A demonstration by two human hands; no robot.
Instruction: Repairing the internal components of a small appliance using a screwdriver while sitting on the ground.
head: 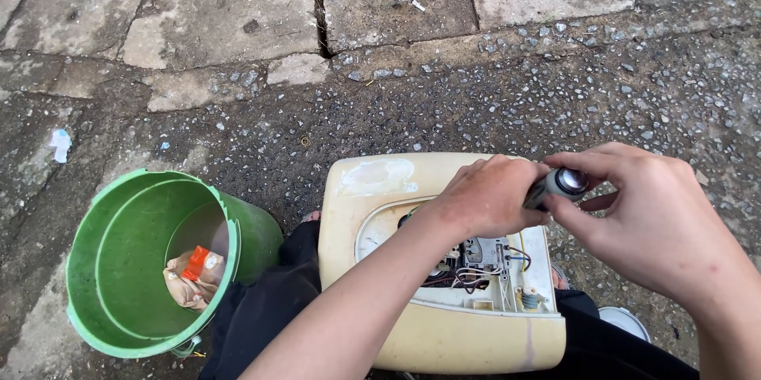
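While the left hand (485, 196) grips a grey metal-capped cylindrical tool (555, 186) above the cream plastic appliance housing (444, 332), right hand (650, 213) fingers pinch its cap; green plastic bucket (119, 269) left of housing.

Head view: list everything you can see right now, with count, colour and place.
Appliance housing: one, cream, open, on the person's lap, bottom centre.
Wiring and parts: several, dark and white, inside the housing's opening.
Tool handle: one, grey with dark round end, above the housing.
Bucket: one, green, cracked rim, on its side, bottom left.
Crumpled bag: one, tan with orange piece, inside the bucket.
White round object: one, partly hidden, bottom right.
Ground: grey paving slabs and gravel.
Left hand: gripping the handle.
Right hand: fingertips on the handle's end.
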